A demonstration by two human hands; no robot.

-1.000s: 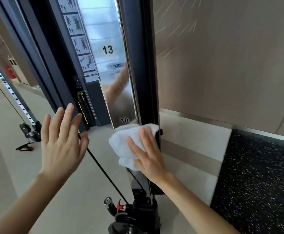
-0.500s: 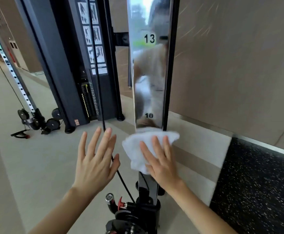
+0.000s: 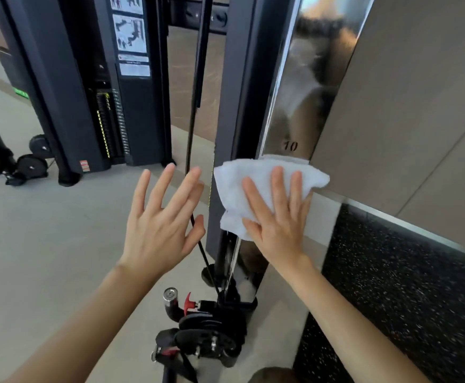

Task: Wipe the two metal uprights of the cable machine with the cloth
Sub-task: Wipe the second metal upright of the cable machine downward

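Upright of polished metal (image 3: 303, 78) runs vertical; right hand (image 3: 278, 225), fingers straight, presses white cloth (image 3: 236, 186) on it; left hand (image 3: 159, 225) spread, empty.

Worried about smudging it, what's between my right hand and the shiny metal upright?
The white cloth, in the head view: your right hand presses it onto the metal upright, just below the 10 mark.

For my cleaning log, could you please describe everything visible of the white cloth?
The cloth is white and fluffy, crumpled into a loose pad. The right hand presses it with straight fingers against the shiny metal upright, below the number 10. It spans the upright's face and overlaps the dark post beside it. The left hand hovers nearby without touching it.
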